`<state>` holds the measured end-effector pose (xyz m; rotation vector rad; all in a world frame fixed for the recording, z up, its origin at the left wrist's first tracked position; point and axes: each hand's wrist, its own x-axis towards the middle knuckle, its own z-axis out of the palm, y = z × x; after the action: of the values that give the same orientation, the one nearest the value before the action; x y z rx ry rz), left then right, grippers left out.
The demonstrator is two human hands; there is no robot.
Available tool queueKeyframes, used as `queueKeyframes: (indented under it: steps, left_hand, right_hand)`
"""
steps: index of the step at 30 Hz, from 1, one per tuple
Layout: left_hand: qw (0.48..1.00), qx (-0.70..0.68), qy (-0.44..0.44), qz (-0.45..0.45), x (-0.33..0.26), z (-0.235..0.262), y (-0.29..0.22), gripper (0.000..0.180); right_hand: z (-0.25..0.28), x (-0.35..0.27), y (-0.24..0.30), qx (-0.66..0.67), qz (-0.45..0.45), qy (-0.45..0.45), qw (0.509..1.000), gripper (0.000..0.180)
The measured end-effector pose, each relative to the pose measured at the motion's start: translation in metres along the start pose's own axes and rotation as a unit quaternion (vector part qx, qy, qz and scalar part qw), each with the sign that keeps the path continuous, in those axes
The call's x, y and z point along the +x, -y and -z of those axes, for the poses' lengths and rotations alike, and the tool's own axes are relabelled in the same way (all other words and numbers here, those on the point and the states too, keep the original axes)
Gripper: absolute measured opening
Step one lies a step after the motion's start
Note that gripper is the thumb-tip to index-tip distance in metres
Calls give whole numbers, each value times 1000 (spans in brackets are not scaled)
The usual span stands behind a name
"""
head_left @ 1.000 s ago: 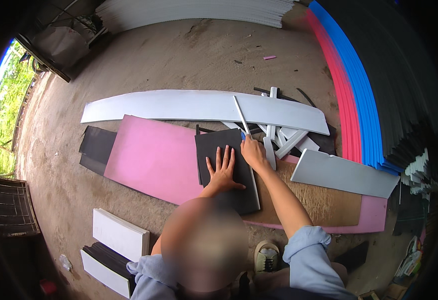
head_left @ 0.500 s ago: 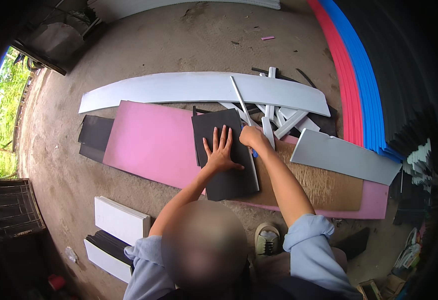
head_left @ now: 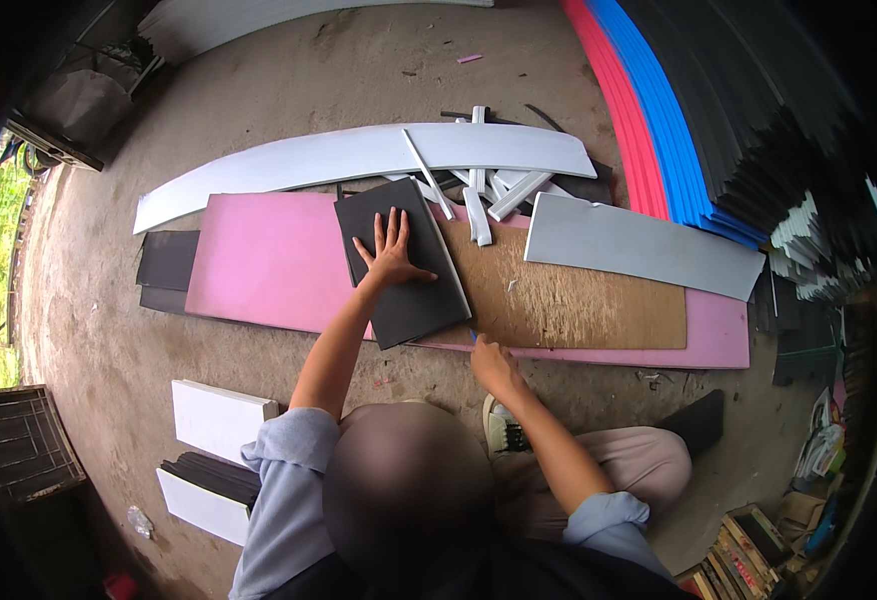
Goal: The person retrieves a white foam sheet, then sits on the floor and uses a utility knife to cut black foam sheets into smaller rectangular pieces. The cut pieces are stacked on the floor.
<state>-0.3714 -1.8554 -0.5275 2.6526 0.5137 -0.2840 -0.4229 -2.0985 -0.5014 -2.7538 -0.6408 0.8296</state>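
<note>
My left hand (head_left: 392, 264) presses flat, fingers spread, on a black foam sheet (head_left: 413, 310) that looks stacked on others. Down by that stack's lower right corner, my right hand (head_left: 496, 365) is closed round a blue utility knife (head_left: 474, 337), of which only a bit shows. Beneath the black stack lie a large pink foam sheet (head_left: 268, 255) and a worn brown board (head_left: 598, 300). A thin white strip (head_left: 425, 170) slants away from the stack's upper right side, near white offcuts (head_left: 518, 195).
A long white sheet (head_left: 358, 160) lies beyond, and a grey sheet (head_left: 643, 245) overlaps the board. Tall red (head_left: 623, 130), blue (head_left: 658, 140) and black (head_left: 738, 120) foam stacks stand at the right. White blocks (head_left: 220, 415) sit at the lower left.
My right hand has come toward me, from the black stack's far right side to past its near corner. The white strip has dropped away from the stack. The whole view has shifted.
</note>
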Motion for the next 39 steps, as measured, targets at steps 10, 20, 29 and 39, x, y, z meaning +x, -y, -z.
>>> queueKeyframes:
  steps: [10,20,29,39]
  left_hand:
    - [992,-77,-94,-30,-2,-12,16,112]
    - [951,-192,-234,65,-2,1,-3,68]
    - [961,-128,-207,131,-8,28,4,83]
    - [908,-127,-389,88,-54,90,95,71]
  right_hand:
    - [66,85,-3,290,-1,-44,956,30]
    - [32,174,37,461,-59,-106,879,26]
    - [61,173,82,487,26,-52,872,34]
    - [144,107,95,377,191,-164,891,33]
